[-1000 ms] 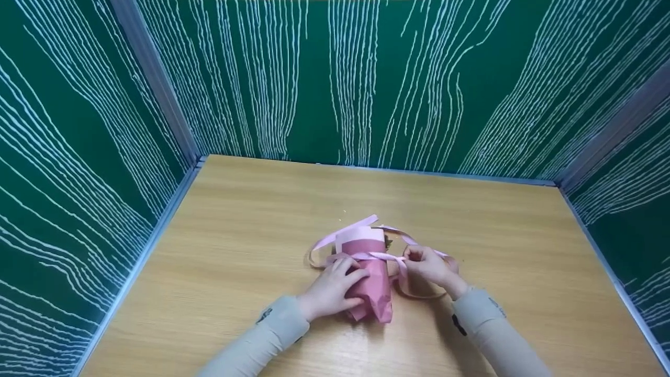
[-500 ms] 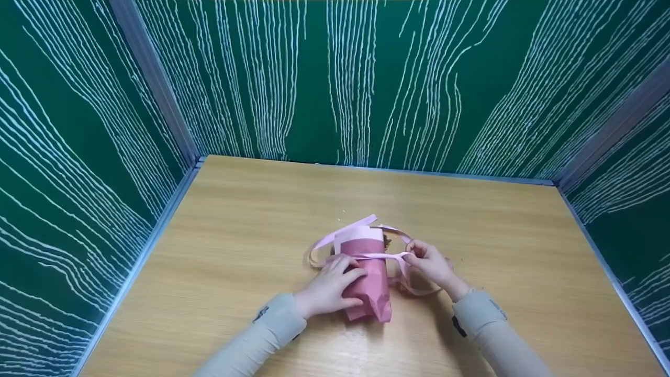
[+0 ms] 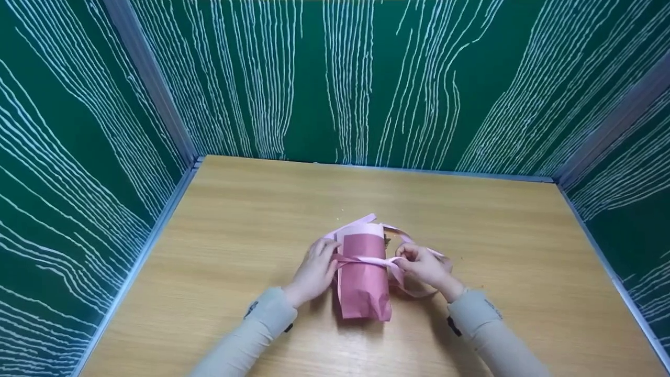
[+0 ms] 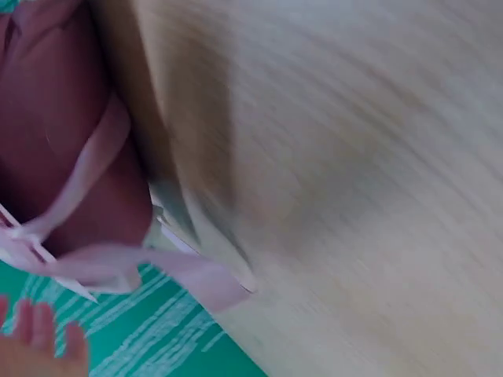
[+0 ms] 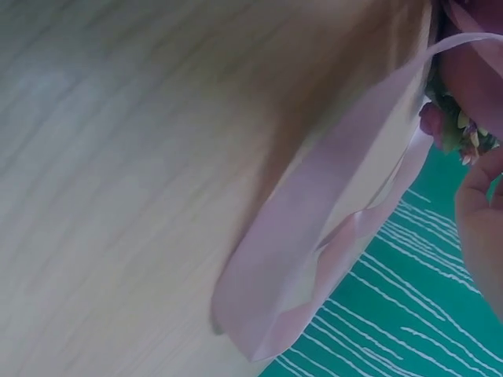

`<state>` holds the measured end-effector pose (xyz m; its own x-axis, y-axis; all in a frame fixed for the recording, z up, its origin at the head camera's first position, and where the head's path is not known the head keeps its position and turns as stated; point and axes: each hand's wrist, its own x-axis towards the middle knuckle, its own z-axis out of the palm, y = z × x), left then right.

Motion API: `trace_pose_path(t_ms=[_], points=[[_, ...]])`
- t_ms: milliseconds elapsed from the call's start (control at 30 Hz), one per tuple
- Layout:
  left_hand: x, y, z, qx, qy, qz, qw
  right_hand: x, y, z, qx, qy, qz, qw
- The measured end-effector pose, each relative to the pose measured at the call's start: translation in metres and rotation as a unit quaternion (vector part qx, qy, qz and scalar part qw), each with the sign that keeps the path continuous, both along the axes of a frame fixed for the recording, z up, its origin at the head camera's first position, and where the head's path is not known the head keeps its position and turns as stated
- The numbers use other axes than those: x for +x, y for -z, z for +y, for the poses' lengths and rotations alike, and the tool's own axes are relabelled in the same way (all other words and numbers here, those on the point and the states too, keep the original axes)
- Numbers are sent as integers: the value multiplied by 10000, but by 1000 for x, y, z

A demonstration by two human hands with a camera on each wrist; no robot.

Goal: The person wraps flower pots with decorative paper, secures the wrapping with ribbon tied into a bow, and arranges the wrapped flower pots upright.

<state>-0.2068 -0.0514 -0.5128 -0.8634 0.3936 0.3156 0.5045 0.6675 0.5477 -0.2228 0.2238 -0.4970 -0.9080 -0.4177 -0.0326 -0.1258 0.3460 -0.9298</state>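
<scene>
A small bouquet wrapped in dusty-pink paper (image 3: 364, 290) lies on the table, its paler rim facing away. Flowers (image 5: 432, 118) peek out at its open end in the right wrist view. Pale pink ribbon (image 3: 371, 261) crosses the front of the wrap, and its loose lengths curl behind and to the right. My right hand (image 3: 426, 267) pinches the ribbon just right of the wrap. On the left, my left hand (image 3: 313, 267) rests against the bouquet's side, thumb right at the ribbon. Its fingers (image 4: 43, 334) show extended in the left wrist view.
The wooden table (image 3: 251, 209) runs back to a green wall (image 3: 314, 104) with wavy white lines. Similar panels stand at left and right, joined by metal-coloured posts (image 3: 157, 84). Tiny pale crumbs (image 3: 340, 213) lie behind the bouquet.
My left hand has slid off the front of the wrap to its upper left side, uncovering the paper and ribbon there. The right hand keeps pinching the ribbon, shifted slightly.
</scene>
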Motion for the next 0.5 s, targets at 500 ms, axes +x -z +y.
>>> trace_pose_path(t_ms=[500], points=[[-20, 19, -31, 863, 280, -1625, 9825, -14, 28, 8, -172, 24, 56, 9998]])
